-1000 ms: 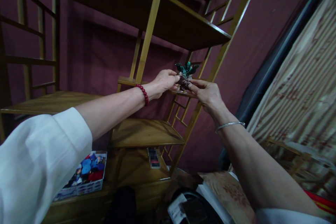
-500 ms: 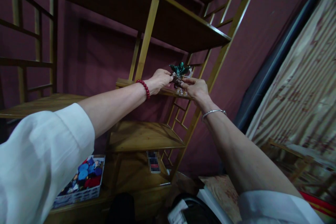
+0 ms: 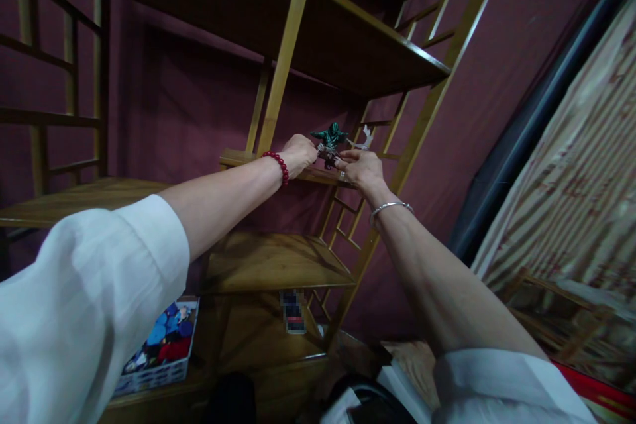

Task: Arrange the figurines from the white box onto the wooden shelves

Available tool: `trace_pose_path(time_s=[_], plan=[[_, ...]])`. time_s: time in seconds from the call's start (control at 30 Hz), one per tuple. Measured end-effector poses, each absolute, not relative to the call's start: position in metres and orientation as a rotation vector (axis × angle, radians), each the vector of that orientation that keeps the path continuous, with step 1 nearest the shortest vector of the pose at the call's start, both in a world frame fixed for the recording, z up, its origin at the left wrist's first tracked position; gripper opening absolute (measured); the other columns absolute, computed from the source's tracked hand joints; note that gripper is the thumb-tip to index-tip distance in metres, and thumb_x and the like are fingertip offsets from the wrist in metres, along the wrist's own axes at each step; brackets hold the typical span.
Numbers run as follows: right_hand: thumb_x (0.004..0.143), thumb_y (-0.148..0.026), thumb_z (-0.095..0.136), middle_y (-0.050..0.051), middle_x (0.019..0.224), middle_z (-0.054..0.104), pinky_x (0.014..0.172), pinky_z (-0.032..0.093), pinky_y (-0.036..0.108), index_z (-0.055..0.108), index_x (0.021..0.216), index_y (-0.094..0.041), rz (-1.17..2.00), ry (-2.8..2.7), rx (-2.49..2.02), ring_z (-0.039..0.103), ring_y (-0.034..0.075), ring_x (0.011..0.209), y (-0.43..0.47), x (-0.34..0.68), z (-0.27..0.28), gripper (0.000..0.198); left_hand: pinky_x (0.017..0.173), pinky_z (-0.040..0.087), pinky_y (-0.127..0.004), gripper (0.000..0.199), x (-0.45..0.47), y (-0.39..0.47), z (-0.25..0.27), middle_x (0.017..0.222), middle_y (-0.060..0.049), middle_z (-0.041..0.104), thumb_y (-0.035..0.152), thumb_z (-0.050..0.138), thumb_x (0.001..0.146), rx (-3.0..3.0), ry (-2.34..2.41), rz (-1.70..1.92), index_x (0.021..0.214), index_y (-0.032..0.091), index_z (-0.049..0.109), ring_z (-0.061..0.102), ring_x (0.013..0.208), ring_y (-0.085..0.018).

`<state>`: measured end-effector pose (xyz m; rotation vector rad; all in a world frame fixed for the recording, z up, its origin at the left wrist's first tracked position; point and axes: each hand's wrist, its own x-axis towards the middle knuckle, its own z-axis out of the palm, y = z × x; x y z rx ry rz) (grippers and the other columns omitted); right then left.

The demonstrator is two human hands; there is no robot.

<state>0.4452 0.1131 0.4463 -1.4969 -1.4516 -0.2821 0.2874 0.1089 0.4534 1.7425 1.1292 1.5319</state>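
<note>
A small dark-green figurine (image 3: 332, 136) with spread arms and a brown lower part is at the level of a narrow wooden shelf (image 3: 320, 175). My left hand (image 3: 299, 154) has its fingers closed at the figurine's left side. On the other side, the fingers of my right hand (image 3: 362, 169) close on its lower right part. Between my hands the figurine stands upright; I cannot tell whether its base touches the shelf. A pale, branching piece (image 3: 366, 138) rises just behind my right hand, and whether it joins the figurine is unclear.
Wooden uprights (image 3: 284, 69) and an upper shelf (image 3: 377, 46) frame the space around my hands. Below is a lower shelf board (image 3: 278, 262). A basket (image 3: 163, 374) of blue and red items stands at lower left. A curtain (image 3: 571, 192) hangs at right.
Both hands and the figurine have shifted slightly left. The figurine is turned a little, and the pale piece now shows more clearly on its right. The view has shifted slightly too.
</note>
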Motion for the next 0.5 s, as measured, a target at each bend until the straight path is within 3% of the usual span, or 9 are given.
trace_pose_path(time_s=[0.5], plan=[[0.064, -0.025, 0.065, 0.003, 0.083, 0.069, 0.075, 0.048, 0.025, 0.066, 0.091, -0.018, -0.304, -1.474, -1.569, 0.062, 0.015, 0.08, 0.119, 0.439, 0.445, 0.029, 0.067, 0.039, -0.024, 0.008, 0.289, 0.125, 0.454, 0.063, -0.005, 0.063, 0.015, 0.067, 0.064, 1.645, 1.106, 1.52, 0.07, 0.013, 0.063, 0.056, 0.072, -0.015]])
